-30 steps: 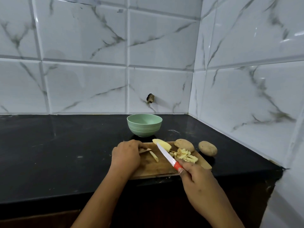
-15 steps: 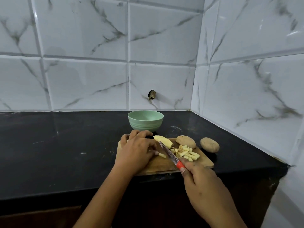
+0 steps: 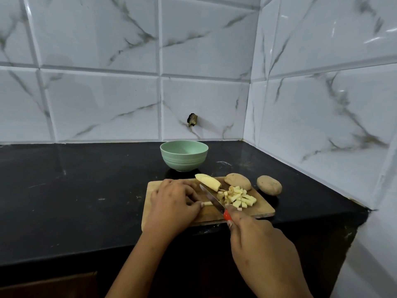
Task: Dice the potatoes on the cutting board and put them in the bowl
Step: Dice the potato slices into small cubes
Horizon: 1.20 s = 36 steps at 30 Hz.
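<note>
Head view, looking down: the left hand (image 3: 174, 203) lies knuckles up on the board (image 3: 154, 188), its fingers curled and its fingertips pinching a pale strip (image 3: 207, 203) of potato flat against the wood. Only the strip's right end shows past the fingertips. The right hand (image 3: 257, 244) is closed in a fist round the knife (image 3: 211, 197), with just a bit of the red handle (image 3: 226, 215) visible above the forefinger. The blade slants up and to the left from the fist, edge down, and meets the strip's exposed end. Whether it has gone through the strip cannot be told. Just right of the blade, a heap of dice (image 3: 238, 197) sits on the board, pale yellow and loosely piled. Behind the blade tip lies a cut wedge (image 3: 208, 181), flesh side up, at the board's far edge. A whole potato (image 3: 238, 180) with its brown skin on rests at the board's far right corner, close behind the dice. A second potato (image 3: 269, 184), also unpeeled, lies off the board on the black surface (image 3: 86, 190), just beside that corner. The green bowl (image 3: 184, 155) stands upright on the surface behind the board, near the wedge but apart from it, and the part of its inside that shows is plain green. White marbled wall tiles (image 3: 96, 100) rise behind and to the right, with a small dark stub (image 3: 192, 120) sticking out above the bowl.
</note>
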Each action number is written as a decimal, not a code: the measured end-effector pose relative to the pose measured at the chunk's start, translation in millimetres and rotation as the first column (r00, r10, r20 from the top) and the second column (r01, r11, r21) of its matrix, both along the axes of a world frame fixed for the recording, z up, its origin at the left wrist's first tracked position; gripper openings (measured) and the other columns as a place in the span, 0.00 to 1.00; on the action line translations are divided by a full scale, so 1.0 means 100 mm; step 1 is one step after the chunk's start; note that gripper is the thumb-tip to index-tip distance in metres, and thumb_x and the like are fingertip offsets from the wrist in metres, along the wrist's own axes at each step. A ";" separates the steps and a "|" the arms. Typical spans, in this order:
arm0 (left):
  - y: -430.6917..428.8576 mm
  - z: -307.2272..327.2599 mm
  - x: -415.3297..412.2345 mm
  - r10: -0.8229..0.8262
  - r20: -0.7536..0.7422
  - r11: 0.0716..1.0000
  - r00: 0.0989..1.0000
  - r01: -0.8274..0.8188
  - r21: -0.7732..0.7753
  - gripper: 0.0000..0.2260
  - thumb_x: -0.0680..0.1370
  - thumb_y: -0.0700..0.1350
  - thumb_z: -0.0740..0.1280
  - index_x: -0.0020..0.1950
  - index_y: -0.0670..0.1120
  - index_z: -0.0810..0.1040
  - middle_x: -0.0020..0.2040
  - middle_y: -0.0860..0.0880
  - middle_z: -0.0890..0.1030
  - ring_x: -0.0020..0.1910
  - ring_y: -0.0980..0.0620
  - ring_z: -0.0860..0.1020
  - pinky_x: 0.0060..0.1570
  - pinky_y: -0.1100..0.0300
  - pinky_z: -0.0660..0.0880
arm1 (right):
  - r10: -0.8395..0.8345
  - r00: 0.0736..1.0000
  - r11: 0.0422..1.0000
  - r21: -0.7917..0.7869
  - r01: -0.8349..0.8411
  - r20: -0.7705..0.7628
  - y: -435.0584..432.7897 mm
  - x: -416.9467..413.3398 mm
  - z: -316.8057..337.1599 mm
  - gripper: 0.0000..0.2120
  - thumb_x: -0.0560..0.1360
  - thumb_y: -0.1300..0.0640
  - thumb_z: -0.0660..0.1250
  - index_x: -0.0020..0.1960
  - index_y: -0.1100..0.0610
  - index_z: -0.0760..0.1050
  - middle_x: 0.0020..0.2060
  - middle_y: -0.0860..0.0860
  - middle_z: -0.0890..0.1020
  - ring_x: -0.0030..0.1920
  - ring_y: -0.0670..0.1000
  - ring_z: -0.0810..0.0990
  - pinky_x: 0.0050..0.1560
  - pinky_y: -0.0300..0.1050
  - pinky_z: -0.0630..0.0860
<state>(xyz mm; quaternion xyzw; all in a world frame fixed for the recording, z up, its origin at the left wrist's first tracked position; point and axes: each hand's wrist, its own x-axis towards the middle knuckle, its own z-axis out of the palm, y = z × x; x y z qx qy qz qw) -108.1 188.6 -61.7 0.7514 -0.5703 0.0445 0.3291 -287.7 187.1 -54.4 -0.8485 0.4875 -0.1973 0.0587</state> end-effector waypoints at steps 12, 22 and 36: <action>0.04 -0.01 0.01 -0.028 -0.029 0.997 0.999 0.026 -0.067 0.03 0.71 0.52 0.72 0.38 0.59 0.81 0.54 0.64 0.78 0.59 0.59 0.70 0.59 0.64 0.60 | -0.012 0.998 0.991 -0.132 0.004 -0.063 -0.07 0.06 -0.06 0.26 0.82 0.55 0.54 0.77 0.43 0.52 0.52 0.46 0.79 0.47 0.47 0.78 0.33 0.39 0.68; 0.07 0.00 0.00 0.001 -0.019 0.995 1.000 -0.003 -0.098 0.03 0.71 0.48 0.72 0.38 0.54 0.82 0.48 0.63 0.77 0.58 0.58 0.70 0.49 0.73 0.54 | 0.054 0.979 0.998 -0.005 -0.056 -0.197 0.07 0.15 -0.01 0.29 0.82 0.57 0.55 0.78 0.45 0.45 0.55 0.50 0.77 0.49 0.48 0.78 0.35 0.40 0.68; 0.09 -0.01 -0.02 -0.007 -0.033 0.984 0.999 0.001 -0.179 0.02 0.72 0.46 0.72 0.40 0.50 0.84 0.49 0.58 0.81 0.44 0.67 0.65 0.52 0.72 0.54 | 0.065 0.980 0.998 -0.007 -0.067 -0.187 0.15 0.11 -0.03 0.28 0.82 0.55 0.56 0.77 0.43 0.46 0.53 0.49 0.79 0.44 0.48 0.77 0.32 0.39 0.66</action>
